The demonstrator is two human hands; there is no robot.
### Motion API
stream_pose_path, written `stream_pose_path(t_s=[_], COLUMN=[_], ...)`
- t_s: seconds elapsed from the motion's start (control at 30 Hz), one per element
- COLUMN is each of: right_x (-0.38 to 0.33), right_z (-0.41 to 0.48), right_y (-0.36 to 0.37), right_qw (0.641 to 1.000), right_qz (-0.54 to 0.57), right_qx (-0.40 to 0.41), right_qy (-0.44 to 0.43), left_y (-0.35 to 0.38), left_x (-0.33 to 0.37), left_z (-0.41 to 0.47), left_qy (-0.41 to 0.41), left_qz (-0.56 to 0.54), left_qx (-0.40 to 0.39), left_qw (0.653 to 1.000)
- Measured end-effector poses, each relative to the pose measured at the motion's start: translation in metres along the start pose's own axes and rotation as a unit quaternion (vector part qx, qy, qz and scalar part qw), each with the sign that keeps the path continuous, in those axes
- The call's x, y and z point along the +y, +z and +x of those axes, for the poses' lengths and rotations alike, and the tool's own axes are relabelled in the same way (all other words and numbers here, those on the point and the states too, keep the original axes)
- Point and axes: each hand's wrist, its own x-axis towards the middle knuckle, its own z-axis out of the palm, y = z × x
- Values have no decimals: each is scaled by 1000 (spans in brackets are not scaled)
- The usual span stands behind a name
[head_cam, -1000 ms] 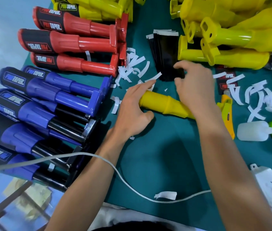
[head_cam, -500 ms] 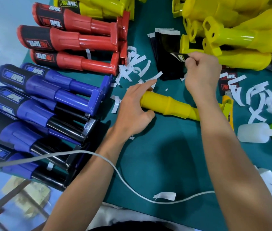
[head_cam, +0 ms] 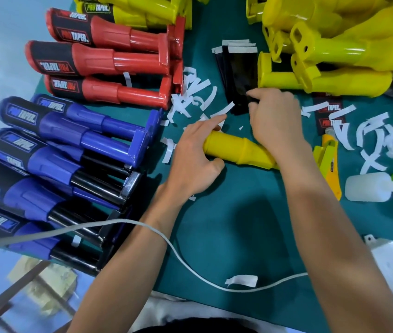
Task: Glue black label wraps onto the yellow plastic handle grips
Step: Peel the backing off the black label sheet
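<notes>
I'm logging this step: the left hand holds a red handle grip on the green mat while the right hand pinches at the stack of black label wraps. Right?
The colour is wrong. The head view shows the left hand holding a yellow handle grip on the green mat while the right hand pinches at the stack of black label wraps.

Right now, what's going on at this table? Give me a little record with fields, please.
Left hand: grips the end of a yellow handle lying on the green table
Right hand: fingers pinch the near end of the black labels
Glue bottle: lying at the right, untouched
Paper strips: scattered around the labels
Finished pile: red handles and blue handles stacked at the left
</notes>
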Motion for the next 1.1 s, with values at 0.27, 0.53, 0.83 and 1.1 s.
stream_pose_path(t_s=[0.27, 0.53, 0.83, 1.1], right_x=[17, 1, 5, 51], right_z=[18, 10, -70, -164], right_y=[-13, -20, -20, 14], right_qw=[987, 980, 731, 784], right_qz=[147, 175, 682, 614], right_qx=[-11, 95, 29, -91], right_qy=[57, -22, 0, -10], left_y=[-1, 0, -5, 15], left_x=[1, 2, 6, 38], left_z=[1, 1, -15, -44], left_qy=[-4, 1, 190, 29], left_qz=[3, -1, 50, -413], left_qx=[-1, 3, 185, -19], left_qw=[1000, 1000, 963, 910])
